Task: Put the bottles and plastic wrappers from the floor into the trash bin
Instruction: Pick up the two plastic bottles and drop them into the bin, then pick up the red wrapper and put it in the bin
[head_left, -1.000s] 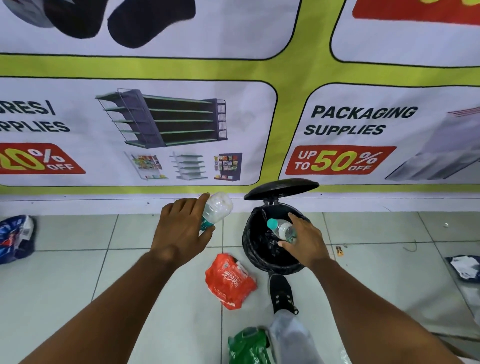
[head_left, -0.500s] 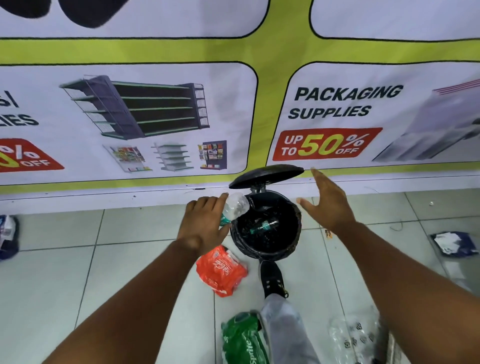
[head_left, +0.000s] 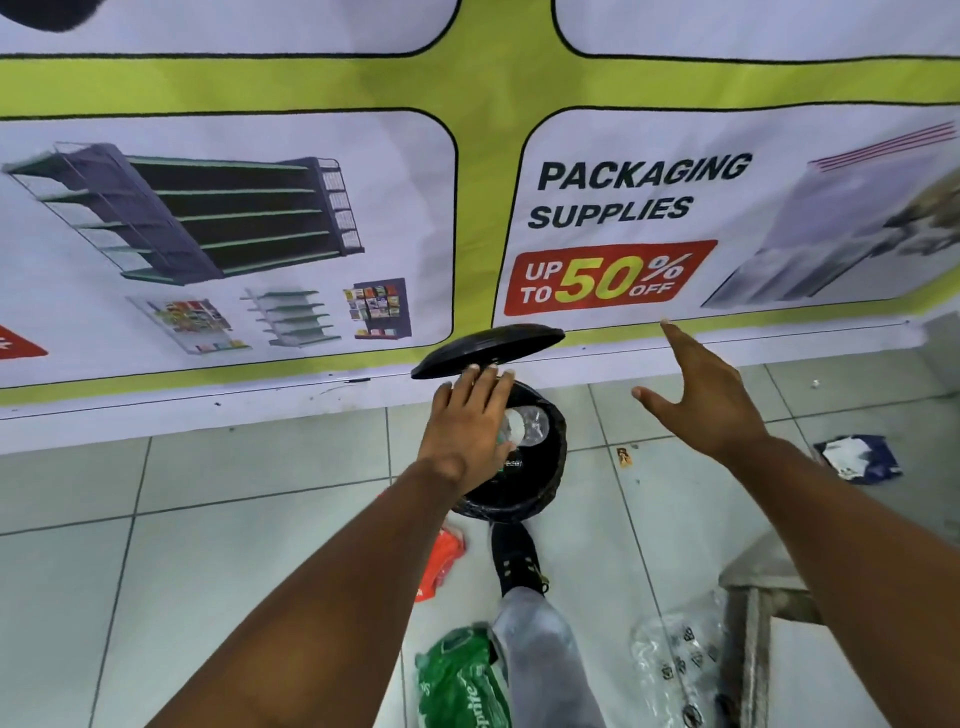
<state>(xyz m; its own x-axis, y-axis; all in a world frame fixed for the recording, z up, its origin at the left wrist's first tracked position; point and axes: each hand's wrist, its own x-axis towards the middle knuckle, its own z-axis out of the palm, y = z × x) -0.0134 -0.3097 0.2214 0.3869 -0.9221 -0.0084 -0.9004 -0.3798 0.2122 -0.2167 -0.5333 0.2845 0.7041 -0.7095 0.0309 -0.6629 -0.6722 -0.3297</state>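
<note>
The black pedal trash bin (head_left: 540, 499) stands by the wall with its lid (head_left: 488, 351) raised. My left hand (head_left: 467, 426) is over its mouth, fingers stretched out flat toward the lid. A clear plastic bottle (head_left: 530, 426) lies just under the palm, inside the bin's opening. My right hand (head_left: 701, 400) hovers to the right of the bin, fingers spread, holding nothing. On the floor lie a red wrapper (head_left: 441, 566), a green Sprite wrapper (head_left: 462, 680), a clear plastic wrapper (head_left: 675, 670) and a blue-and-white wrapper (head_left: 857, 457).
My black shoe (head_left: 517, 561) presses the bin's pedal. A grey metal step (head_left: 763, 587) stands at the lower right, touching the clear wrapper. A printed banner (head_left: 639, 192) covers the wall behind the bin. A small scrap (head_left: 623, 457) lies on the tiles.
My left hand moved right, over the bin's mouth, and its fingers straightened off the bottle. The right hand dropped its bottle into the bin and drifted further right.
</note>
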